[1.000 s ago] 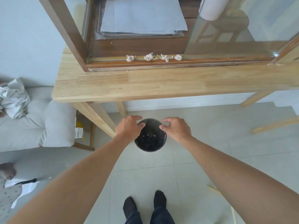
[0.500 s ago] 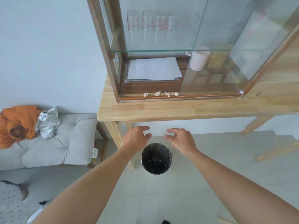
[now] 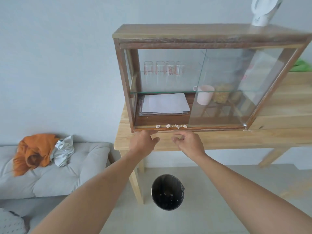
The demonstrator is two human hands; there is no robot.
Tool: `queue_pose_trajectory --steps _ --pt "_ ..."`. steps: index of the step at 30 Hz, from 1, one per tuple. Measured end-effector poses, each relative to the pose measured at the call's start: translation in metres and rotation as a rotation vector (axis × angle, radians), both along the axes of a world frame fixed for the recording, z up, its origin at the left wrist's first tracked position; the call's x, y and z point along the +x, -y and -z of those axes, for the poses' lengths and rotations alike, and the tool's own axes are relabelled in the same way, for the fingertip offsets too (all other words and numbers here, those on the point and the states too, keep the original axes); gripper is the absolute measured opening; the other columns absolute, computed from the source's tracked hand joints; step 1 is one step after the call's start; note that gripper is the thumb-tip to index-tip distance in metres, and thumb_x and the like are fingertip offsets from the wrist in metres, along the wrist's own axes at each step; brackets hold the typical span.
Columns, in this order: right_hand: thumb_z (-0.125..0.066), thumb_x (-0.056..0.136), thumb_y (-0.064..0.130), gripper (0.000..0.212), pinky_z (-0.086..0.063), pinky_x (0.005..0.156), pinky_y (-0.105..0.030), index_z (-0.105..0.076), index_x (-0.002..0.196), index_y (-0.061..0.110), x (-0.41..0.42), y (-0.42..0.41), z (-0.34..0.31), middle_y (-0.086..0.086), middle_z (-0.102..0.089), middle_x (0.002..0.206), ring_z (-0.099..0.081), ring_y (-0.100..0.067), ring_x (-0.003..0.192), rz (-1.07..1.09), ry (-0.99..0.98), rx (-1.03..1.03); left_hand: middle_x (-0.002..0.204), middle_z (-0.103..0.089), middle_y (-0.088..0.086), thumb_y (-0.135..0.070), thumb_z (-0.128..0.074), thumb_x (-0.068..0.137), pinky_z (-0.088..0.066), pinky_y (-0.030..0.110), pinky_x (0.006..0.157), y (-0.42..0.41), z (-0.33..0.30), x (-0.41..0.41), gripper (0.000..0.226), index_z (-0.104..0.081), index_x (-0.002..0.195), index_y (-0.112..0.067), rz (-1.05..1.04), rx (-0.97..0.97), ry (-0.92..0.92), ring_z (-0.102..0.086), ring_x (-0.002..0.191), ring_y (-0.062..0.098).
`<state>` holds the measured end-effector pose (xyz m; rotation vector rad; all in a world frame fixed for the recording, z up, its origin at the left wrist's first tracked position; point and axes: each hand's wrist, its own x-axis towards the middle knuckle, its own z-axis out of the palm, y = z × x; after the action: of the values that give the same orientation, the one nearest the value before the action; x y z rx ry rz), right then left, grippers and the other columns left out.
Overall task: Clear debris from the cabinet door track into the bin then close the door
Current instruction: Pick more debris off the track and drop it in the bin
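A wooden cabinet (image 3: 199,35) with sliding glass doors stands on a light wooden table (image 3: 236,139). The glass door (image 3: 224,88) sits slid to the right, leaving the left half uncovered. Several small crumpled white paper bits (image 3: 171,126) lie in a row in the bottom door track (image 3: 145,127). My left hand (image 3: 143,141) hovers just below the track's left part, fingers apart and empty. My right hand (image 3: 190,142) is beside it, fingers loosely curled with nothing in them. A black round bin (image 3: 167,191) stands on the floor below, beside the table leg.
Inside the cabinet are papers (image 3: 165,104), a pink mug (image 3: 204,95) and several glasses (image 3: 162,71) on a glass shelf. A white object (image 3: 261,10) stands on the cabinet top. A grey cushioned bench (image 3: 67,169) with orange and grey cloths (image 3: 35,151) is at left.
Both hands rose from the bin's rim up to the cabinet's bottom track. The view tilted upward, so the bin now lies low and the whole cabinet shows.
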<state>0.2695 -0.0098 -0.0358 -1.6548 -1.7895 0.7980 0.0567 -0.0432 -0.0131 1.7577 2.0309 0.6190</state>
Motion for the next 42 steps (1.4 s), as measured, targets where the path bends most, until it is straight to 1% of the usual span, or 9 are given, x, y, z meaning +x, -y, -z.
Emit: queue_pose_trajectory --steps 4,11,13,20,23,29,34,39,42 --pt "-0.075 0.094 0.044 0.026 -0.061 0.084 -0.041 -0.08 0.119 0.037 -0.007 -0.021 -0.002 0.011 -0.074 0.084 -0.077 -0.021 0.09 0.001 0.009 0.004 0.092 -0.08 -0.001 -0.045 -0.065 0.103 -0.06 0.043 0.087 -0.023 -0.006 -0.001 0.038 -0.068 0.14 -0.043 -0.019 0.024 -0.033 -0.072 0.103 0.028" --pt "-0.068 0.098 0.054 0.048 -0.059 0.093 -0.039 -0.069 0.142 0.036 -0.023 -0.054 0.001 0.002 -0.082 0.101 -0.075 -0.023 0.107 0.004 0.055 0.016 0.088 -0.079 -0.004 -0.048 -0.065 0.102 -0.06 0.042 0.085 -0.059 0.006 0.0 0.034 -0.072 0.134 -0.041 -0.07 0.023 -0.032 -0.073 0.098 0.025" --pt "-0.064 0.101 0.057 0.051 -0.059 0.094 -0.041 -0.067 0.145 0.033 -0.026 -0.059 0.005 -0.003 -0.084 0.103 -0.075 -0.025 0.111 -0.01 0.083 0.003 0.096 -0.08 -0.002 -0.049 -0.064 0.102 -0.06 0.044 0.086 -0.063 0.012 0.001 0.036 -0.071 0.136 -0.04 -0.077 0.014 -0.037 -0.073 0.1 0.027" --pt "-0.061 0.104 0.051 0.031 -0.062 0.081 -0.041 -0.08 0.123 0.035 -0.03 -0.064 0.009 -0.003 -0.08 0.077 -0.076 -0.026 0.087 -0.03 0.14 0.007 0.101 -0.078 0.0 -0.047 -0.064 0.099 -0.059 0.042 0.082 -0.066 0.023 -0.002 0.027 -0.077 0.123 -0.043 -0.073 -0.006 -0.081 -0.071 0.101 0.031" --pt "-0.064 0.103 0.051 0.027 -0.061 0.074 -0.037 -0.083 0.114 0.035 -0.031 -0.064 0.007 0.0 -0.076 0.069 -0.075 -0.023 0.078 -0.003 0.123 0.015 0.092 -0.079 -0.003 -0.046 -0.065 0.099 -0.059 0.041 0.081 -0.068 0.025 -0.003 0.023 -0.079 0.118 -0.044 -0.081 0.031 -0.065 -0.072 0.097 0.03" --pt "-0.071 0.1 0.04 0.017 -0.062 0.079 -0.04 -0.083 0.105 0.028 -0.033 -0.06 0.004 -0.002 -0.079 0.073 -0.077 -0.023 0.081 0.033 0.052 0.029 0.089 -0.081 -0.006 -0.041 -0.067 0.099 -0.06 0.041 0.083 -0.064 0.026 0.002 0.024 -0.081 0.118 -0.037 -0.11 0.105 -0.018 -0.074 0.098 0.027" --pt "-0.071 0.1 0.039 0.014 -0.062 0.076 -0.04 -0.08 0.099 0.029 -0.029 -0.047 0.004 0.004 -0.073 0.06 -0.075 -0.019 0.074 0.038 0.047 0.033 0.094 -0.081 -0.002 -0.042 -0.068 0.099 -0.06 0.042 0.083 -0.051 0.027 0.007 0.02 -0.081 0.112 -0.034 -0.092 0.136 0.005 -0.073 0.097 0.027" --pt "-0.072 0.099 0.04 0.015 -0.062 0.083 -0.042 -0.082 0.102 0.029 -0.021 -0.025 0.005 0.005 -0.073 0.069 -0.077 -0.021 0.092 0.034 0.016 0.013 0.079 -0.078 -0.003 -0.043 -0.067 0.1 -0.059 0.039 0.079 -0.029 0.029 0.009 0.02 -0.081 0.111 -0.032 -0.069 0.126 0.011 -0.074 0.087 0.026" --pt "-0.072 0.098 0.046 0.015 -0.059 0.071 -0.036 -0.08 0.096 0.033 -0.016 -0.011 0.008 0.006 -0.071 0.057 -0.073 -0.015 0.069 0.034 0.012 -0.002 0.068 -0.071 -0.009 -0.044 -0.066 0.101 -0.061 0.039 0.076 -0.013 0.032 0.011 0.021 -0.08 0.11 -0.032 -0.045 0.112 0.027 -0.073 0.082 0.022"
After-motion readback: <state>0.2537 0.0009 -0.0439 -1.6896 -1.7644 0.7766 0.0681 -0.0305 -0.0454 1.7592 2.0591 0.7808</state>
